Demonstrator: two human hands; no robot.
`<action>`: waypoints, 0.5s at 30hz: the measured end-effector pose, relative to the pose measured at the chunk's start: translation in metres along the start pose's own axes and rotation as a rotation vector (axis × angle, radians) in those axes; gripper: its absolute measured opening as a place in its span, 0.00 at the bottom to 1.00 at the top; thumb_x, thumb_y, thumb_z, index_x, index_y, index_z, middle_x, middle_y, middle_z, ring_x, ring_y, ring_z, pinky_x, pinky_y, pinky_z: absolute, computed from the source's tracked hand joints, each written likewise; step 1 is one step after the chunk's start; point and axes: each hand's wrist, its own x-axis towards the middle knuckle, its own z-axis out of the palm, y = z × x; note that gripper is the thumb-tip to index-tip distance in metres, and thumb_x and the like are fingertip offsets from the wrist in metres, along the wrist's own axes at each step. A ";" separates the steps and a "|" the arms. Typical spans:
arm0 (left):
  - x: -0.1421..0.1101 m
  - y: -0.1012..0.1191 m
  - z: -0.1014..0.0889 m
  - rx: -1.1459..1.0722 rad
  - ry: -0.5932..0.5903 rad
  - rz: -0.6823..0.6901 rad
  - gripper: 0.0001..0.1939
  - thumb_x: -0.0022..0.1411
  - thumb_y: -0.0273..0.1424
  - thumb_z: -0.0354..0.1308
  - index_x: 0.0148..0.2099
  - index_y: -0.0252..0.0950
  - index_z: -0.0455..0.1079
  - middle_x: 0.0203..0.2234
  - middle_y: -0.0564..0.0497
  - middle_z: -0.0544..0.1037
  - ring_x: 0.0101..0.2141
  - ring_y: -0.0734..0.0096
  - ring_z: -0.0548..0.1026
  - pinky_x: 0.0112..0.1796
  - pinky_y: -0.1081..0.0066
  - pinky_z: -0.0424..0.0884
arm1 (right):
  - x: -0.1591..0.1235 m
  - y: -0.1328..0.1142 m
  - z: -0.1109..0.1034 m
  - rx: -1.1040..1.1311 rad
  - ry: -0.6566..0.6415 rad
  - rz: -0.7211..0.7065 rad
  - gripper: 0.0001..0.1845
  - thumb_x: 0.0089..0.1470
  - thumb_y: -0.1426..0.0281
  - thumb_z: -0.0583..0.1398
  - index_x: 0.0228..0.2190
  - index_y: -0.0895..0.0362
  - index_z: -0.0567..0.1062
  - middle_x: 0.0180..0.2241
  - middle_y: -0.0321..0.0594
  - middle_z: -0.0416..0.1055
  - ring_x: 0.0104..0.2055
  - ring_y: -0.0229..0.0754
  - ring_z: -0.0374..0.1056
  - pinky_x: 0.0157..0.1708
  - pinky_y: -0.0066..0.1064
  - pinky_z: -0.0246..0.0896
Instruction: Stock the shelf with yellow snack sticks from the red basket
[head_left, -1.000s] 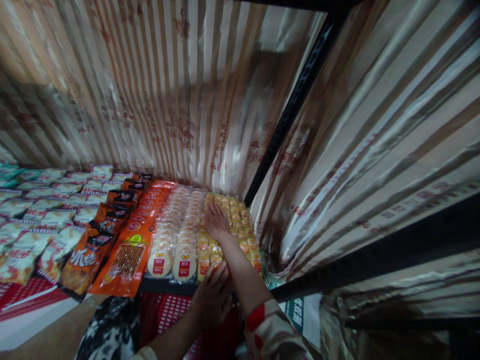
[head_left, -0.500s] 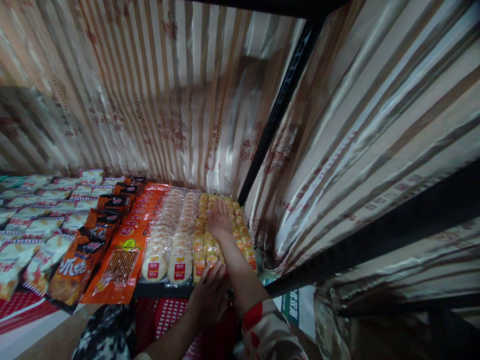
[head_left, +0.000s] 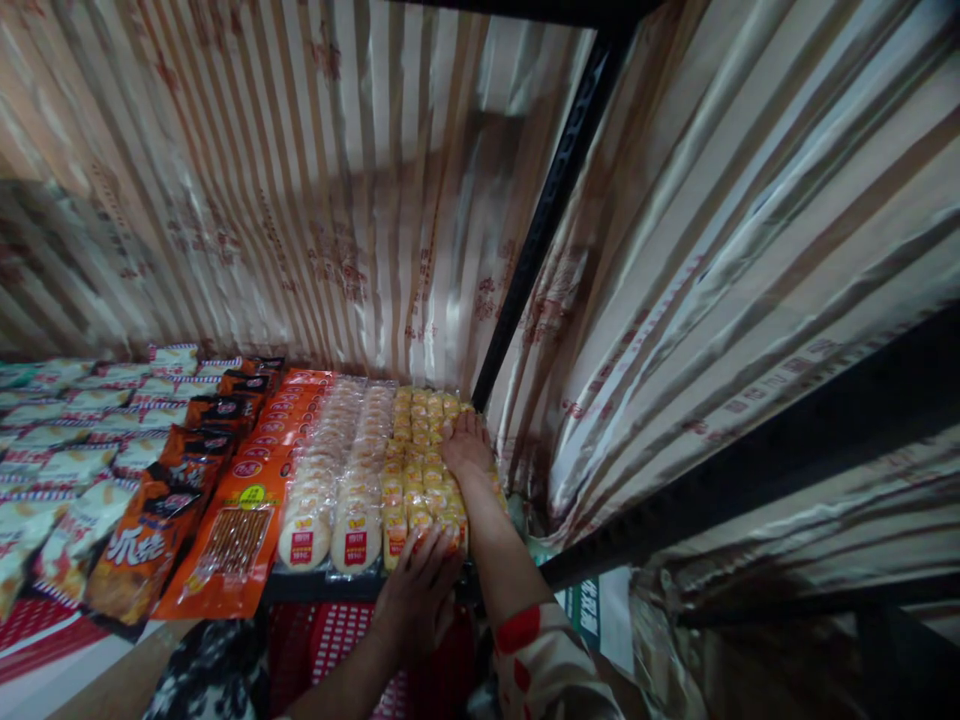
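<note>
Rows of small yellow snack packets (head_left: 414,462) stand at the right end of the shelf. My right hand (head_left: 466,447) lies flat on the far right part of them, its fingers stretched out. At the front of the same rows, my left hand (head_left: 420,585) rests with spread fingers against the nearest packets. Neither hand grips a packet. Left of the yellow packets are two rows of round white crackers (head_left: 355,535) in clear wrappers. Beside these come flat orange packets of brown sticks (head_left: 238,535).
Orange-and-black snack bags (head_left: 142,545) and white snack bags (head_left: 79,465) fill the left. A dark shelf post (head_left: 536,240) rises behind my right hand, and a dark beam (head_left: 750,470) crosses at right. Red perforated baskets (head_left: 341,640) sit below the shelf edge. Striped sheeting (head_left: 300,200) hangs behind.
My right hand has slid right across the yellow packets, from their middle to the right side. My left hand stays at the front. The view has shifted slightly.
</note>
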 end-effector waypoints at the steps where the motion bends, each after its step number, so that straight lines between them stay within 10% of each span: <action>1: 0.000 0.000 0.000 0.002 -0.001 0.002 0.30 0.61 0.36 0.48 0.65 0.39 0.49 0.63 0.48 0.54 0.62 0.57 0.50 0.59 0.56 0.43 | 0.001 -0.001 -0.001 0.004 0.017 -0.009 0.31 0.61 0.61 0.40 0.60 0.66 0.54 0.63 0.48 0.48 0.65 0.46 0.41 0.61 0.38 0.34; 15: 0.003 -0.001 -0.003 0.019 0.036 0.020 0.29 0.62 0.37 0.47 0.64 0.38 0.51 0.61 0.46 0.58 0.61 0.58 0.51 0.60 0.56 0.40 | 0.003 -0.005 -0.006 0.018 -0.006 -0.101 0.30 0.62 0.62 0.39 0.60 0.64 0.54 0.63 0.47 0.47 0.66 0.46 0.36 0.62 0.41 0.30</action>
